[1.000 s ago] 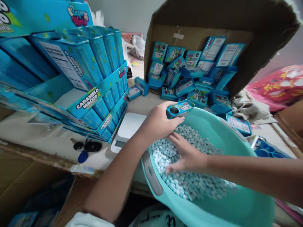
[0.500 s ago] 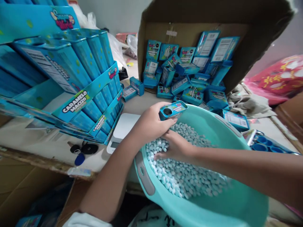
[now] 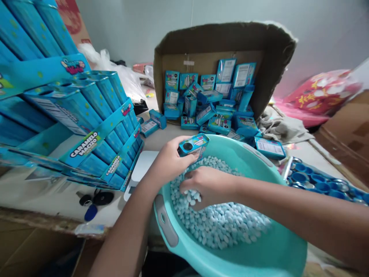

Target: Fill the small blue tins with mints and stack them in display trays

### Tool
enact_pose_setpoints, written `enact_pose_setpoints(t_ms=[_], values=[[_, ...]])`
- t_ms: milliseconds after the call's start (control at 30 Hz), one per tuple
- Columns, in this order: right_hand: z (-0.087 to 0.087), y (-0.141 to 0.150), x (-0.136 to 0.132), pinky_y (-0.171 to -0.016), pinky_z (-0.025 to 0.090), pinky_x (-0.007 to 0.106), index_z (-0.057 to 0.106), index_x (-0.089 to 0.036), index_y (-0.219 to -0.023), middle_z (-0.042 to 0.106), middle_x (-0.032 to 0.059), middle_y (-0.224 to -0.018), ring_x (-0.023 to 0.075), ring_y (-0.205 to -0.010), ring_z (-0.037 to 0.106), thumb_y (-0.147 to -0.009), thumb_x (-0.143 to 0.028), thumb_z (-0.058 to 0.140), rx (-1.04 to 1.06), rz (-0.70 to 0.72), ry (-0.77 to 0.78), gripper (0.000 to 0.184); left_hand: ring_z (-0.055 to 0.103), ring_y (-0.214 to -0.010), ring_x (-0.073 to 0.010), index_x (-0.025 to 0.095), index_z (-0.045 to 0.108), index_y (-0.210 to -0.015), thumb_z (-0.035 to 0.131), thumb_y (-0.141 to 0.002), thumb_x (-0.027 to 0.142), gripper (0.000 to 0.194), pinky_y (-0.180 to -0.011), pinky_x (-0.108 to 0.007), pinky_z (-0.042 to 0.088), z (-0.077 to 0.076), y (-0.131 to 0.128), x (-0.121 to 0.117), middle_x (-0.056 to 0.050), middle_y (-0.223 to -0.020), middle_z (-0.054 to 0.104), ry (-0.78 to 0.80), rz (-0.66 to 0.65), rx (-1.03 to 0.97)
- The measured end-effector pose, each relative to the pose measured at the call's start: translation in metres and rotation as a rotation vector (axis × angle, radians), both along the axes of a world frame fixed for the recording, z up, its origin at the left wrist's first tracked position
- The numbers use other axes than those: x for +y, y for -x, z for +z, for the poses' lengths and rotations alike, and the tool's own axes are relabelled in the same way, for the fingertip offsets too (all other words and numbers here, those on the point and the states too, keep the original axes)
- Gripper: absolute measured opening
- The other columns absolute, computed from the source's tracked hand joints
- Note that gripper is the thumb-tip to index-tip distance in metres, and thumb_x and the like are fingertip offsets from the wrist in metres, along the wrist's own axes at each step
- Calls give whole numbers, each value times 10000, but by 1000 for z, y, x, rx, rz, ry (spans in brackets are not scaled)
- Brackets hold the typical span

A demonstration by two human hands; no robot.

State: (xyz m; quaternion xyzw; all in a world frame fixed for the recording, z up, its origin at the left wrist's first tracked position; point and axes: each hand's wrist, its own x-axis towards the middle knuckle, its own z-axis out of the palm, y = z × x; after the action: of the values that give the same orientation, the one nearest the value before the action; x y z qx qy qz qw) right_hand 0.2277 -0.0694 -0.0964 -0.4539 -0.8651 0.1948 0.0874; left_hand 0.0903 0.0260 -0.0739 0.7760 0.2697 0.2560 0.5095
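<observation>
My left hand (image 3: 173, 159) is wrapped round a small blue candy tin (image 3: 198, 142) with a dark round hole in its top. It holds the tin over the far left rim of a turquoise tub (image 3: 284, 234). Inside the tub lies a heap of pale blue and white candies (image 3: 221, 225). My right hand (image 3: 206, 186) is in the tub just below the tin, its fingers curled round several candies that show between thumb and fingers.
Stacked display trays (image 3: 86, 146) of blue tins rise at the left. A white scale (image 3: 141, 167) and keys (image 3: 96, 200) lie beside them. Behind the tub, a tipped cardboard box (image 3: 207, 42) holds many blue tins. Blue round caps (image 3: 319, 182) sit at the right, near a red bag (image 3: 319, 92).
My right hand has gone from spread fingers in the candies to curled fingers with candies in them. My left hand still holds the tin. The view has shifted and tilted up.
</observation>
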Motion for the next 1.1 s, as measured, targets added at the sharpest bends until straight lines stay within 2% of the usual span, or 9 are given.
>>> enact_pose_setpoints(t_ms=[167,267,367,533,667,767,833,1000,1100], values=[[28,-8,-10,-590,388,253,675,-218,-883,642,-20,-761,136,-657,566,-735,-279,778,283,-88,66,190,675,-1127,-229,214,632,-1269,708,-826,338,466,-925,-308,549,4,2,0,-47,-1243,713,1,-27,16],[43,-14,-14,-618,439,253,638,-201,-834,635,-25,-748,127,-649,567,-744,-216,750,552,-195,109,144,666,-1145,-235,224,629,-1288,717,-806,308,497,-949,-312,530,4,3,0,-42,-1264,705,-2,-84,30],[52,-18,-10,-581,438,247,607,-195,-783,600,-28,-718,118,-626,541,-732,-166,746,856,-268,142,151,647,-1167,-251,233,649,-1264,722,-770,267,500,-946,-308,513,4,4,0,-32,-1276,698,-42,-87,52],[59,-13,10,-483,358,217,583,-214,-814,544,-73,-610,80,-497,448,-760,-160,733,1313,-301,235,169,683,-982,-247,217,655,-1223,641,-814,275,414,-778,-298,511,6,6,-1,-26,-1122,741,-71,-127,91],[68,4,27,-452,330,203,545,-227,-783,535,-86,-590,75,-461,445,-732,-124,711,1494,-371,118,203,680,-865,-240,208,670,-1088,638,-813,293,289,-704,-302,493,6,6,-2,-23,-989,752,-133,-145,127],[67,12,36,-459,335,207,520,-228,-759,541,-86,-602,73,-461,444,-715,-102,677,1562,-439,27,206,679,-932,-251,222,674,-1016,648,-814,299,218,-760,-316,498,6,6,-2,-12,-1021,748,-227,-163,121],[61,14,41,-452,328,208,503,-227,-747,537,-86,-607,74,-460,447,-706,-104,664,1600,-500,18,206,678,-974,-266,225,670,-1027,659,-811,315,235,-770,-320,500,5,7,-2,-13,-1050,743,-249,-160,131],[44,9,43,-448,336,207,463,-230,-745,519,-92,-635,77,-470,476,-694,-138,672,1657,-596,113,234,691,-918,-292,232,665,-1051,659,-813,334,259,-684,-322,475,4,8,-4,-34,-1003,743,-242,-204,227],[42,6,41,-477,382,210,444,-235,-760,526,-92,-644,86,-501,514,-708,-165,688,1672,-609,148,259,687,-964,-307,249,654,-1117,662,-817,346,316,-721,-339,481,4,8,-4,-35,-1079,735,-243,-207,247]])
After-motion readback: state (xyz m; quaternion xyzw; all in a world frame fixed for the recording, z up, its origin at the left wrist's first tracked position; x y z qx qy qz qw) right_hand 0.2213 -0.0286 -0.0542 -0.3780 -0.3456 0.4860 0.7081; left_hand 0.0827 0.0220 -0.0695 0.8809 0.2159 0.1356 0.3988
